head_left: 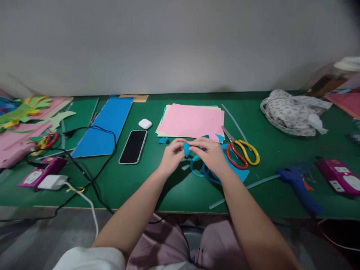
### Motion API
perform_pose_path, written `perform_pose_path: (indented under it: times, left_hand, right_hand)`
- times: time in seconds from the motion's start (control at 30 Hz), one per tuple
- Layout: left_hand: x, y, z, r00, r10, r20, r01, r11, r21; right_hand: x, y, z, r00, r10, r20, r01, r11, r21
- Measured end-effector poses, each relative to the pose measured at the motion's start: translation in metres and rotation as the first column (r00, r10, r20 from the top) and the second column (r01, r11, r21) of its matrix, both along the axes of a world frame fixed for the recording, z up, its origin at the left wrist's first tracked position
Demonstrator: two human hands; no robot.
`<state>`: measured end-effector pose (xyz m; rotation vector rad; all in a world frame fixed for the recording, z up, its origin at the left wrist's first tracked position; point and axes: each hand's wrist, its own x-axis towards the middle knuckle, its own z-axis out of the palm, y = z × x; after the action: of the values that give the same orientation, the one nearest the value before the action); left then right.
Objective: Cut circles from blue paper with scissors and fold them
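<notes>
A small blue paper piece (186,149) is pinched between my two hands above the green table. My left hand (172,156) has its fingers closed on the paper's left side. From the right, my right hand (210,154) grips it with thumb and fingers, which hide part of it. Blue paper with rings cut in it (242,173) lies under and beside my right hand. Just beyond my hands is a stack of sheets, pink paper (194,120) on top, with blue scraps (163,140) at its near left.
Red and yellow scissors (244,153) lie right of my hands. A blue glue gun (299,185) with a long glue stick and a power strip (339,176) are farther right. To the left are a phone (133,147), a white case (145,124), blue board (105,127) and cables.
</notes>
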<state>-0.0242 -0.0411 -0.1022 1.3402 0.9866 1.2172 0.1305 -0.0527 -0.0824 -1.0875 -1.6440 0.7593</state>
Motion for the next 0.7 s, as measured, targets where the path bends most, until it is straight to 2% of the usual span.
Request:
perform_pose_path:
  times: [0.27,0.4,0.53,0.7]
  left_hand:
    - [0.001,-0.002,0.002,0.973,0.084,-0.214,-0.048,0.985,0.167]
    - [-0.001,0.0,-0.001,0.953,0.115,-0.282,-0.053,0.974,0.22]
    - [-0.005,0.003,-0.009,0.936,0.116,-0.332,-0.037,0.971,0.235]
    - [-0.003,0.003,-0.011,0.935,0.067,-0.348,-0.003,0.984,0.18]
  right_hand:
    - [0.0,0.001,-0.001,0.999,0.005,0.042,-0.002,0.998,-0.056]
    - [-0.001,0.0,-0.003,0.992,0.018,0.126,-0.01,0.998,-0.062]
    - [-0.004,-0.001,-0.005,0.976,0.008,0.217,0.003,0.999,-0.049]
    - [-0.008,-0.001,-0.007,0.976,-0.046,0.211,0.055,0.998,-0.038]
